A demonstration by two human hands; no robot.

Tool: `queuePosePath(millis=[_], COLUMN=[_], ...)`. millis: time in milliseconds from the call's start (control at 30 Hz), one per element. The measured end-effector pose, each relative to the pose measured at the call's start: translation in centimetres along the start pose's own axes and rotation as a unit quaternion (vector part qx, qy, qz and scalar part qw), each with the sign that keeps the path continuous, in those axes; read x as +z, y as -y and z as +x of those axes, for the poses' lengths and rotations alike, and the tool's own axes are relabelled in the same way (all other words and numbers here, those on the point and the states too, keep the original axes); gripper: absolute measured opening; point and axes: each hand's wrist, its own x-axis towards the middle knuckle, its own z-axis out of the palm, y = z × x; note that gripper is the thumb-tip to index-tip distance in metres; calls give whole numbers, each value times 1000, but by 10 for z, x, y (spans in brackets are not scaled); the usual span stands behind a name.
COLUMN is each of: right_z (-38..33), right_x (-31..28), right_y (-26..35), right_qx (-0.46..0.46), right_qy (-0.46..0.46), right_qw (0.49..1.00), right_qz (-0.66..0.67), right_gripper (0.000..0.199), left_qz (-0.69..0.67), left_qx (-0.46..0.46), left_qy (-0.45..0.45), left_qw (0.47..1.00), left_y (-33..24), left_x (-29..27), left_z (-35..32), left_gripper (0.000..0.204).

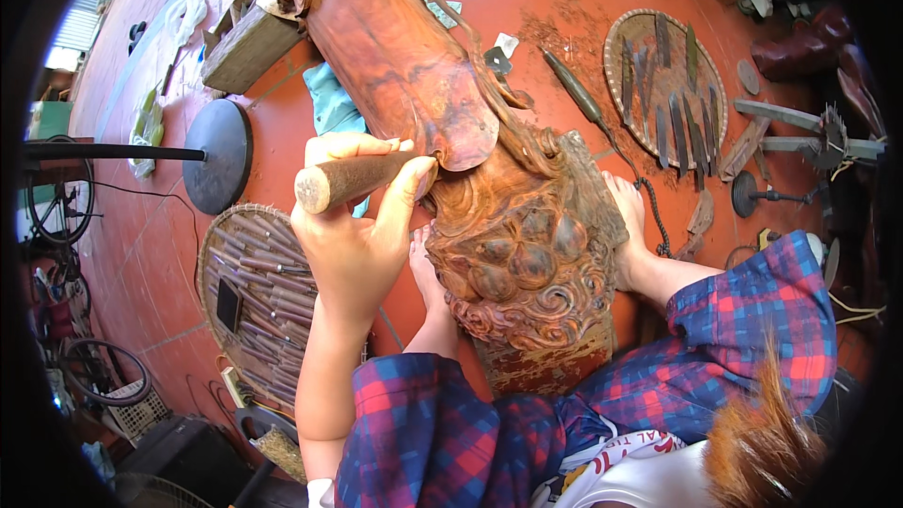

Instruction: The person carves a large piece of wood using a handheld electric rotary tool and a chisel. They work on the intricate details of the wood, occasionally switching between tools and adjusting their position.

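My left hand [353, 245] is closed around a thick brown cylindrical wooden handle [353, 181] with a pale round end. The handle's far end points right, and whatever tip it has is hidden behind my thumb and fingers. These fingers are right at the carved wood piece [404, 56], near the edge of its smooth reddish tongue-like panel. Lower down, the carving has a cluster of round knobs and swirling curls. It stretches between my bare feet, its near end on a worn wooden block [541, 362]. My right hand is out of view.
A round woven tray [240, 216] of wooden-handled tools lies at left, beside a black round disc base [218, 158]. At right another woven tray [715, 66] holds several dark blades. A green-handled power tool [572, 85] with a cord lies near scattered shavings on the red tile floor.
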Motion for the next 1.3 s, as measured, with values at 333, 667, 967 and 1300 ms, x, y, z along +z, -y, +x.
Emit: queuePosePath(millis=[333,667,967,1300], right_z=[-9,-26,-138,-117], right_x=[-1,9,-65,3], right_y=[-1,4,214,221], right_qx=[-20,-29,-362,-393], right_qy=[-29,-69,336,474], right_qw=[999,994,780,768], right_qz=[13,83,-383,-178], right_gripper=[37,35,90,52], left_qz=[76,-201,-250,-8], left_qx=[-14,-180,-133,21], left_qy=[109,83,371,105], left_qw=[991,959,884,994], left_y=[-13,-29,-26,-14], left_x=[4,-36,23,-24], left_z=[43,28,-41,-28], left_gripper=[22,33,28,18])
